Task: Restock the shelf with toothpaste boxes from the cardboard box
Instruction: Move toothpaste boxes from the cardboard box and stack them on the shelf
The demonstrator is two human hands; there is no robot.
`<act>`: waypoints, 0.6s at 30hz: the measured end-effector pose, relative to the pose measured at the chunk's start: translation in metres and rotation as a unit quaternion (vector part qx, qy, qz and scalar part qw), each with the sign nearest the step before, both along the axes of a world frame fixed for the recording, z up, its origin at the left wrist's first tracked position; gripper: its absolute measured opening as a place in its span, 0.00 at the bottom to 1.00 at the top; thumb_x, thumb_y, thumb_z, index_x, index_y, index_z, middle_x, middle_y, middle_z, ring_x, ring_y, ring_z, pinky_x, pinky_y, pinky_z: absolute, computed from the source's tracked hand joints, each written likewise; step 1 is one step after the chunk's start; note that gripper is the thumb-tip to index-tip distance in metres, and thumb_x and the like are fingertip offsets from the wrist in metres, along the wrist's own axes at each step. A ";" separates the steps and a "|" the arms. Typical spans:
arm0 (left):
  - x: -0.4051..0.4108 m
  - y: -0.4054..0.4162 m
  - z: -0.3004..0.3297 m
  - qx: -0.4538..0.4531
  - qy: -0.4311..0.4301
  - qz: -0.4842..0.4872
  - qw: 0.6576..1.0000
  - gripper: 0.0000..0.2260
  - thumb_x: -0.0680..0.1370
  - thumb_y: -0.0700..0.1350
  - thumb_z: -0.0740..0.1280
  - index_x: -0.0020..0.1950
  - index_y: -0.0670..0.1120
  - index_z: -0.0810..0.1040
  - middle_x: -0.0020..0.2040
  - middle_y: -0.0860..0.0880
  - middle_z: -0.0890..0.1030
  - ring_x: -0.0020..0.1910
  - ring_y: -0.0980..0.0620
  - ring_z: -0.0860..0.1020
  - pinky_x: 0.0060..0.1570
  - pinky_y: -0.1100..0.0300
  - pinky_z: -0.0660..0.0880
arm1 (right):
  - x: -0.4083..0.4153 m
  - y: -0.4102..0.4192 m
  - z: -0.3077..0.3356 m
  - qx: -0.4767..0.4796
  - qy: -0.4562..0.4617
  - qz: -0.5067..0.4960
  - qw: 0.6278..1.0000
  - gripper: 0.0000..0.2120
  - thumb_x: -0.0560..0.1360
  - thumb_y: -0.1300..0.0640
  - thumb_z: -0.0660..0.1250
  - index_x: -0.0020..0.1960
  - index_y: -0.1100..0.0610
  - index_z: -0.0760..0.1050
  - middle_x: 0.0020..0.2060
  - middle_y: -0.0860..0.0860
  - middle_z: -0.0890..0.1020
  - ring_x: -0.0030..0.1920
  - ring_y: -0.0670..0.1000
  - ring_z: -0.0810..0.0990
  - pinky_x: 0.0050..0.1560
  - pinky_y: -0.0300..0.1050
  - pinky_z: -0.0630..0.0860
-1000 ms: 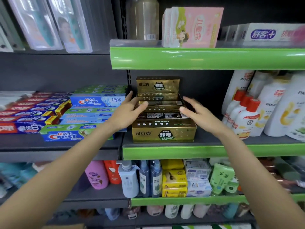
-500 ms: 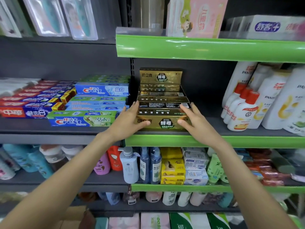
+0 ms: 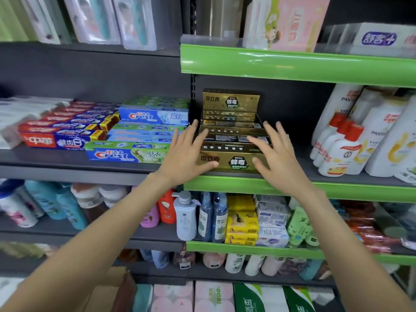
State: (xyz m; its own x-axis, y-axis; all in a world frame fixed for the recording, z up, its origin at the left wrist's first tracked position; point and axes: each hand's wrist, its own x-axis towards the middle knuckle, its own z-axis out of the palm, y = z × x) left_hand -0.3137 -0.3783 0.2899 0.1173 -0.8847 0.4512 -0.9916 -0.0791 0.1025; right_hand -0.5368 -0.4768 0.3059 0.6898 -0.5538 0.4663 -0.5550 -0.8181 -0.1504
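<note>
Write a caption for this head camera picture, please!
Both hands, left hand and right hand, spread open at the gold toothpaste boxes on the green-edged shelf.

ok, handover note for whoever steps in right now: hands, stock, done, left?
Left hand: open, fingers spread, at the left end of the gold toothpaste boxes, holding nothing.
Right hand: open, at the stack's right end, holding nothing.
Stock: gold boxes stepped in rows on the green-edged shelf, right of the Crest boxes and left of the shampoo bottles.
Done: this stack is placed.
Left: square it up. Part of a cardboard box shows at bottom left; contents not visible.
</note>
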 end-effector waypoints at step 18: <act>0.217 0.108 -0.014 0.065 -0.085 -0.050 0.993 0.32 0.74 0.65 0.46 0.75 0.54 0.58 0.75 0.51 0.61 0.75 0.49 0.58 0.72 0.45 0.46 | 0.205 0.100 0.001 0.227 -0.095 -0.041 0.969 0.29 0.79 0.45 0.58 0.76 0.52 0.54 0.77 0.55 0.49 0.76 0.54 0.45 0.74 0.50 0.47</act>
